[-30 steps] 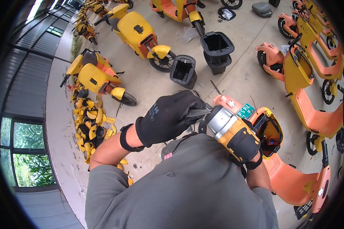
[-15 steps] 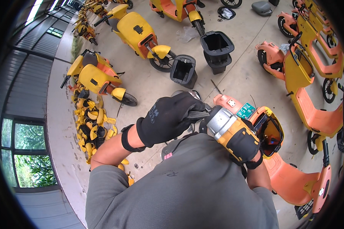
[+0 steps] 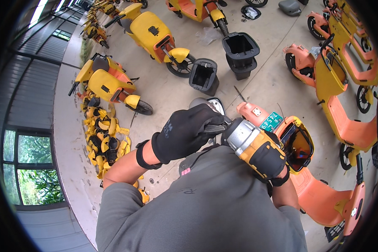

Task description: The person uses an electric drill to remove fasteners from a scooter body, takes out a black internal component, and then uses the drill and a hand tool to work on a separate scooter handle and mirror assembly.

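Note:
My right hand, in a black glove, is wrapped round a yellow and silver power driver. The driver's nose points up and left, toward my other hand. My left hand, also black-gloved, is closed in a pinch at the driver's front end. What sits between its fingertips is too small and dark to make out. Just beyond the hands lies a scooter's pink rear part with a green plate. Beside it is an orange scooter body with an open black-rimmed compartment.
Two black bins stand on the concrete floor ahead. Yellow scooters stand to the left and far ahead, and orange-yellow ones line the right. Yellow parts are heaped along the left wall. A plastic bag lies farther off.
The view has shifted slightly, so the surroundings sit a little lower and to the right. Both hands keep nearly the same pose at the driver.

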